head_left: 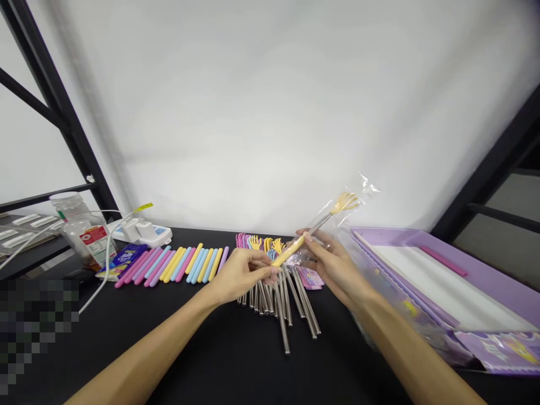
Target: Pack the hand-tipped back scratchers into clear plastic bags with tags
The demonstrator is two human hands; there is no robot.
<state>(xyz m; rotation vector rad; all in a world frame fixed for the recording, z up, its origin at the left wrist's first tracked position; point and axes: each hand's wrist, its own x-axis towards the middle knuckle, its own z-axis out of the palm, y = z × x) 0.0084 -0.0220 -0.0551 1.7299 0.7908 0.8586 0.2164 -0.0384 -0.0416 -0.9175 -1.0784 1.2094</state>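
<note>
Between my two hands is a yellow back scratcher (291, 249), tilted up to the right, its hand-shaped head and metal rod inside a clear plastic bag (340, 216). My left hand (242, 273) pinches the lower end of the yellow handle. Around the bag and the upper handle, the fingers of my right hand (331, 261) are closed. Below lie several metal back scratcher rods (287, 320) with pink, blue and yellow hand-shaped heads (255, 242). A row of coloured handles (181, 264) lies to the left. Pink printed cards (311, 278) show partly beside my right hand.
At right stands a purple tray (485, 281) with a pink strip in it, next to clear plastic bags (405, 309). A plastic jar (90, 233), a snack packet (126, 260), a power strip (160, 233) and a white cable (107, 253) are at left. Behind rises a white wall.
</note>
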